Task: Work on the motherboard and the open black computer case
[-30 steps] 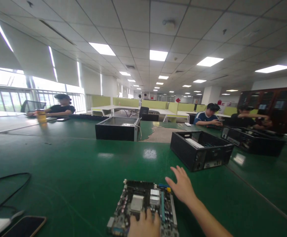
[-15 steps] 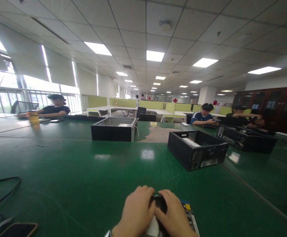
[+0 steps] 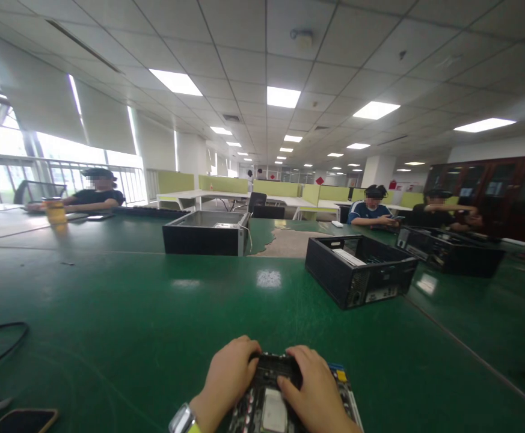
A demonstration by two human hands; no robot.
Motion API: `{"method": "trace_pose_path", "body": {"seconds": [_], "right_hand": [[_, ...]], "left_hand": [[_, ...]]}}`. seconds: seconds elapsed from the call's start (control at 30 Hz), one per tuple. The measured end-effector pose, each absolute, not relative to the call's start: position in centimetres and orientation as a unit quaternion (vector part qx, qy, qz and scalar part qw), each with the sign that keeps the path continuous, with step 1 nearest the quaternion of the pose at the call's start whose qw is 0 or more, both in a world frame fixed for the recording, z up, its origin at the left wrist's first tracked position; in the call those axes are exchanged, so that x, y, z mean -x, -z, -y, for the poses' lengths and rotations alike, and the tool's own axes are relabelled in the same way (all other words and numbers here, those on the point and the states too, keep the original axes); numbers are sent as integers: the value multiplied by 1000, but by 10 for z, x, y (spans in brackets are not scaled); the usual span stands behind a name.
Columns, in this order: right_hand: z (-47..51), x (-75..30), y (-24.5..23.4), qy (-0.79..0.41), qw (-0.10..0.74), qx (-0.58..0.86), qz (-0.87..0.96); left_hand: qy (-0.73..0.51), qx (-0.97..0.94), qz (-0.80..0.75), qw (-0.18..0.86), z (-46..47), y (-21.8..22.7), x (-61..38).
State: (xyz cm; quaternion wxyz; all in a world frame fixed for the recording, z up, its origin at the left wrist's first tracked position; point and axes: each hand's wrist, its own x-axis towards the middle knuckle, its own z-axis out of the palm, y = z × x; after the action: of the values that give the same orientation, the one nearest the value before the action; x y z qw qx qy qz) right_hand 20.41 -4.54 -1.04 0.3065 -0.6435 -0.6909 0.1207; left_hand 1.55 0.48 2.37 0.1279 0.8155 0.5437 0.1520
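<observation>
A motherboard lies on the green tabletop at the bottom middle, with a pale square processor near its centre. Along the board's far side is a dark part whose kind I cannot make out. My left hand is closed at the far left corner, its fingertips curled at the edge by the dark part. My right hand covers much of the board's right half, closed with fingers at the far edge and thumb on the dark part. Blue and yellow connectors show beyond my right hand.
Open black computer cases stand farther back. A phone and a black cable lie at the lower left. A jar of amber liquid is at the far left. Several people sit or stand beyond.
My left hand has moved left, away from my right hand, uncovering the processor and dark part. My right hand has barely moved. The camera view has shifted slightly.
</observation>
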Motion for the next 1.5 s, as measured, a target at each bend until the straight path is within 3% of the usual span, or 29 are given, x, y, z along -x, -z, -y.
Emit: {"method": "trace_pose_path", "body": {"seconds": [1.27,1.5], "right_hand": [[46,-203,8,-129,300,646,690],[40,-208,14,-139,337,646,670]], "left_hand": [[-145,-816,-548,116,-8,-25,-15],[-138,-818,-545,125,-8,-29,-10]]}}
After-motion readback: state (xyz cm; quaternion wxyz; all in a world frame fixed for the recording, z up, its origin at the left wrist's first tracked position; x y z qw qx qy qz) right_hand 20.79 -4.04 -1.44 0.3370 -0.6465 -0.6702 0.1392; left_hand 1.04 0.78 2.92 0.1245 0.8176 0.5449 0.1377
